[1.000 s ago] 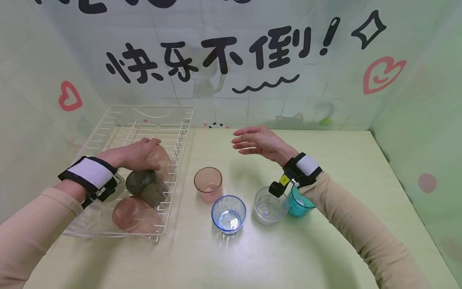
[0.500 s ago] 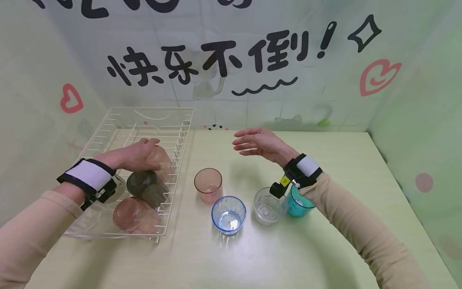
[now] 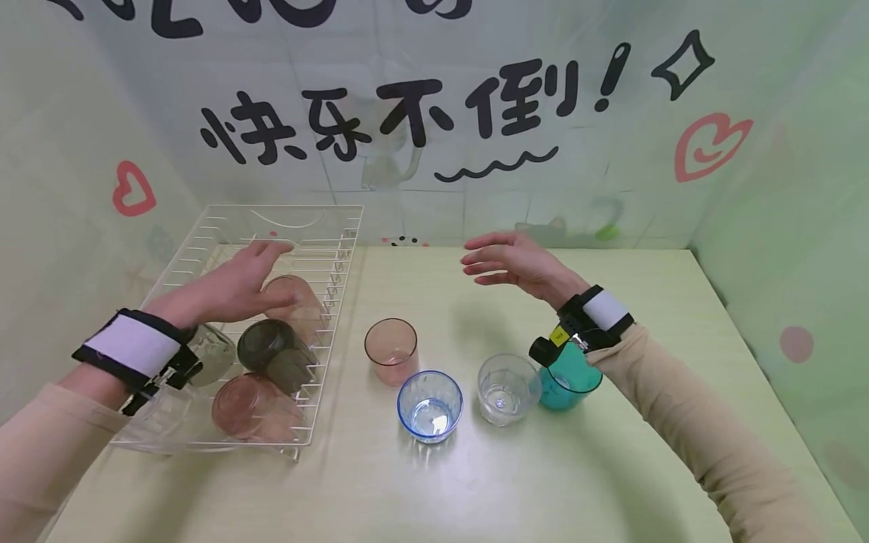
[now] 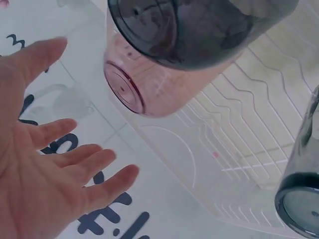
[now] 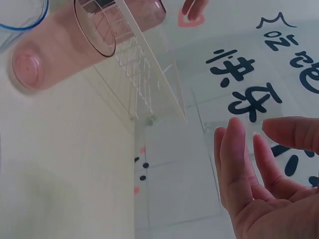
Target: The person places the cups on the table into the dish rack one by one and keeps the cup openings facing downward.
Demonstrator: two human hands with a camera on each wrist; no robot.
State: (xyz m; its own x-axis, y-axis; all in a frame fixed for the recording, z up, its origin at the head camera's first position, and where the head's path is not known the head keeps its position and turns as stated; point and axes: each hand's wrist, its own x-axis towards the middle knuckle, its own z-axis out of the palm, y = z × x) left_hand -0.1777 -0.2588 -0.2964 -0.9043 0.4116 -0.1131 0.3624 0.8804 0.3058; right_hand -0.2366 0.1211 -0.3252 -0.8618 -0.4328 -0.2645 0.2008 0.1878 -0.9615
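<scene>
My left hand (image 3: 227, 286) hovers over the white wire dish rack (image 3: 285, 206), its fingers spread and relaxed. Just beside it a pink glass (image 3: 304, 309) lies tilted in the rack; the left wrist view shows the fingers apart from that pink glass (image 4: 142, 87). Nearer the front, a dark grey glass (image 3: 271, 351) and a reddish glass (image 3: 251, 407) lean in the same row. My right hand (image 3: 519, 264) hangs in the air above the back of the table, fingers loosely bent, holding nothing. Below its wrist stands a teal glass (image 3: 570, 381), partly hidden by the wrist camera.
Upright on the table stand a pink tumbler (image 3: 391, 351), a blue-rimmed glass (image 3: 430, 407) and a clear glass (image 3: 508, 391). Two clear glasses, one of them greenish (image 3: 212, 354), sit in the rack's left row, partly behind the left wrist. A printed backdrop (image 3: 434, 188) closes off the rear.
My left hand has let go of the pink glass and drawn back to the left, its fingers opening. The right hand has shifted slightly right, uncovering more of the teal glass.
</scene>
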